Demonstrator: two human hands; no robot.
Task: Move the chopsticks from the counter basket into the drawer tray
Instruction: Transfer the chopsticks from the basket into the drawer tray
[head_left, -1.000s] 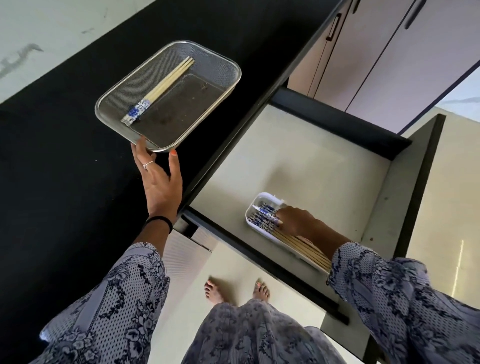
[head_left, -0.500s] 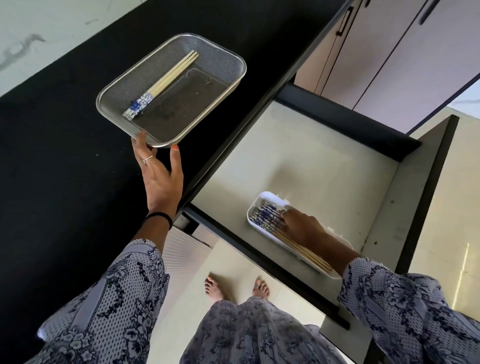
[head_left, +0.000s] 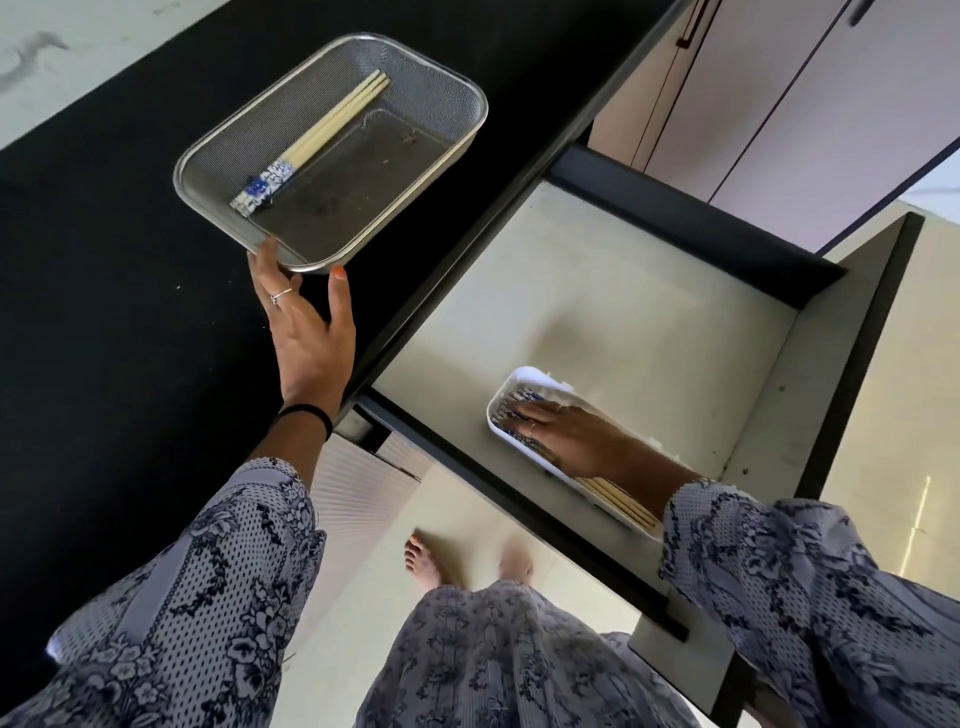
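A metal mesh basket (head_left: 441, 78) stands on the black counter. Inside it lie a few wooden chopsticks (head_left: 317, 140) with blue-and-white patterned ends. My left hand (head_left: 306, 332) touches the basket's near rim with fingers spread, holding nothing. In the open drawer sits a white tray (head_left: 524, 376) with several chopsticks (head_left: 618, 501) laid lengthwise. My right hand (head_left: 566, 436) lies flat on those chopsticks, fingers extended toward their patterned ends; it covers the middle of the tray.
The black counter (head_left: 104, 312) runs along the left. The open drawer (head_left: 623, 291) has a pale floor and dark walls. Cabinet doors (head_left: 779, 104) stand behind it. My bare feet (head_left: 426, 561) are on the floor below the drawer front.
My right hand has flattened and slid forward over the chopsticks in the tray. My left hand stays at the basket rim. The camera has shifted slightly.
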